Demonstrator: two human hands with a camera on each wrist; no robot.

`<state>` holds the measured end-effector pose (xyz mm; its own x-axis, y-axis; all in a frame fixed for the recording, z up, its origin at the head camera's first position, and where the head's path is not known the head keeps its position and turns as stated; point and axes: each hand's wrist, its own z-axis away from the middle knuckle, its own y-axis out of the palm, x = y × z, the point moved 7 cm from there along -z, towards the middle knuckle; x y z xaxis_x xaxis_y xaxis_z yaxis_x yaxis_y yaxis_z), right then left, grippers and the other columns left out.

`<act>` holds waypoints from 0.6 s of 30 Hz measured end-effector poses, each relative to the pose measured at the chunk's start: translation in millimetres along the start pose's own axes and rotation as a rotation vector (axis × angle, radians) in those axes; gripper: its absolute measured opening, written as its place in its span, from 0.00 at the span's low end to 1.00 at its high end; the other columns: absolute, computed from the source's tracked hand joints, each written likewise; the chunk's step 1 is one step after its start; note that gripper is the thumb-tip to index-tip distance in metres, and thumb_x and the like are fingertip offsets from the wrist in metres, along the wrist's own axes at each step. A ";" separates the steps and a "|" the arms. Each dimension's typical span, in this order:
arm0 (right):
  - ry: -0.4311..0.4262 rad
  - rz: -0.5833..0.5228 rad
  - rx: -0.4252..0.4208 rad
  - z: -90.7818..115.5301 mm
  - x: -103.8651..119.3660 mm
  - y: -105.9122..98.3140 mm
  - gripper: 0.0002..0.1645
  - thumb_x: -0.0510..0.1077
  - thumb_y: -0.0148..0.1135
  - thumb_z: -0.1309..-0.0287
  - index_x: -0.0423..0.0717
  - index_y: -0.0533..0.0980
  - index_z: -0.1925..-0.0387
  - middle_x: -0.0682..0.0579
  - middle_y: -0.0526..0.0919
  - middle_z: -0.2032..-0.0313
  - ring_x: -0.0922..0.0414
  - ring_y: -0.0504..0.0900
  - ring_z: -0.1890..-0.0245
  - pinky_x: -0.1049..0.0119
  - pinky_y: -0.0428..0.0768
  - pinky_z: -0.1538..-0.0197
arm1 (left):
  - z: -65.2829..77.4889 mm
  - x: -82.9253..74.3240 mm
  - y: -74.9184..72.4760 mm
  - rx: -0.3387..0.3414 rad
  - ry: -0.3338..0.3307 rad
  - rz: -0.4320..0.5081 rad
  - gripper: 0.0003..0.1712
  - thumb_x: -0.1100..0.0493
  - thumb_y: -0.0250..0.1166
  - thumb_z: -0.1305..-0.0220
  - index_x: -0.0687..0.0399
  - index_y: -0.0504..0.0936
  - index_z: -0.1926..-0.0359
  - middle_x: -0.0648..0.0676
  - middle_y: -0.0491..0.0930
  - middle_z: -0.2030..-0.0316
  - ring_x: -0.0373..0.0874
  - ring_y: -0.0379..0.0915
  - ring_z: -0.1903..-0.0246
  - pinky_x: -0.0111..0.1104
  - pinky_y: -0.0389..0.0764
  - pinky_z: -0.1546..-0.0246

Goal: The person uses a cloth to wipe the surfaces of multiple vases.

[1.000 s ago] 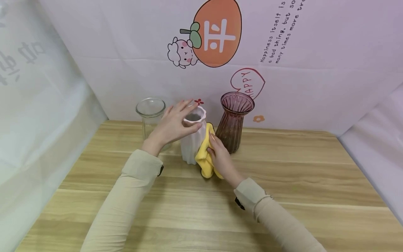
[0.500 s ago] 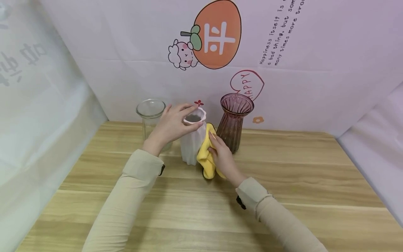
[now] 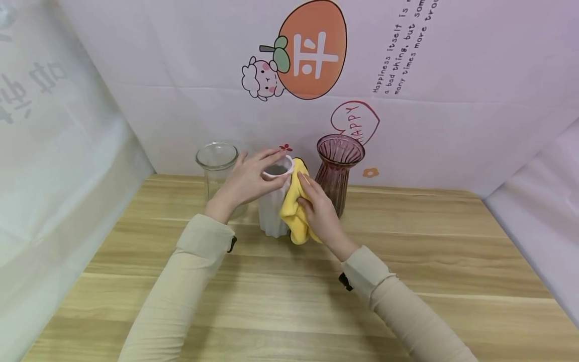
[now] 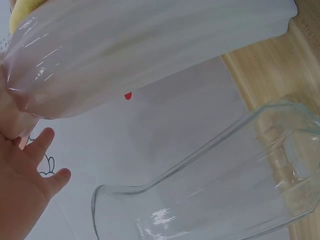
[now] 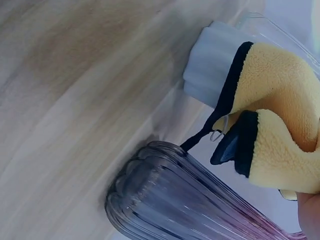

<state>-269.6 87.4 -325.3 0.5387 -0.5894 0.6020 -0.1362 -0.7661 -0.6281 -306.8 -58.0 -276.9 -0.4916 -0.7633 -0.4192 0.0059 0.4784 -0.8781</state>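
Note:
In the head view a white ribbed vase (image 3: 273, 216) with a wavy rim stands upright on the table. My left hand (image 3: 246, 181) holds it by the rim, with fingers at the far side and thumb at the near side. My right hand (image 3: 322, 216) pinches a yellow cloth (image 3: 294, 206) against the vase's right side, up near the rim. Dark edging and a small loop show on the cloth (image 5: 280, 80) in the right wrist view. In the left wrist view the white vase (image 4: 150, 50) fills the top, and some fingers at its rim are hidden.
Just left of the white vase stands a clear glass vase (image 3: 213, 178), partly behind my left hand. A purple ribbed glass vase (image 3: 336, 173) is close behind my right hand. The wooden table (image 3: 429, 241) meets a printed white backdrop (image 3: 181, 115) at the rear.
My right hand has moved the yellow cloth up along the vase's side, from its middle to near the rim. The left hand stays at the rim.

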 end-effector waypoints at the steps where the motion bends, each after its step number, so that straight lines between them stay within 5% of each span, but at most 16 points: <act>1: 0.010 -0.002 0.005 0.5 -1.2 1.4 0.34 0.31 0.55 0.38 0.39 0.61 0.31 0.35 0.66 0.34 0.40 0.68 0.34 0.50 0.70 0.34 | -0.1 0.6 0.3 0.003 0.002 0.008 0.37 0.37 0.53 0.37 0.37 0.60 0.29 0.49 0.58 0.28 0.51 0.52 0.27 0.56 0.34 0.26; 9: 0.091 0.012 0.058 12.4 -21.5 21.6 0.33 0.32 0.54 0.37 0.36 0.60 0.31 0.35 0.66 0.35 0.39 0.67 0.34 0.48 0.69 0.33 | -0.3 3.9 0.2 -0.008 -0.014 0.016 0.35 0.37 0.54 0.38 0.37 0.64 0.31 0.54 0.50 0.25 0.56 0.42 0.25 0.55 0.38 0.26; 18: 0.148 0.126 0.196 23.8 -39.2 39.7 0.33 0.33 0.54 0.36 0.40 0.61 0.31 0.34 0.68 0.36 0.37 0.72 0.39 0.47 0.75 0.40 | 1.5 4.3 -1.6 -0.004 -0.027 -0.027 0.36 0.35 0.53 0.37 0.34 0.62 0.30 0.54 0.59 0.30 0.60 0.52 0.32 0.56 0.48 0.29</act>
<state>-276.4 86.1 -385.6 0.3983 -0.7189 0.5697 -0.0230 -0.6287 -0.7773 -307.7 -62.7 -277.7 -0.4675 -0.7874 -0.4017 -0.0107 0.4594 -0.8881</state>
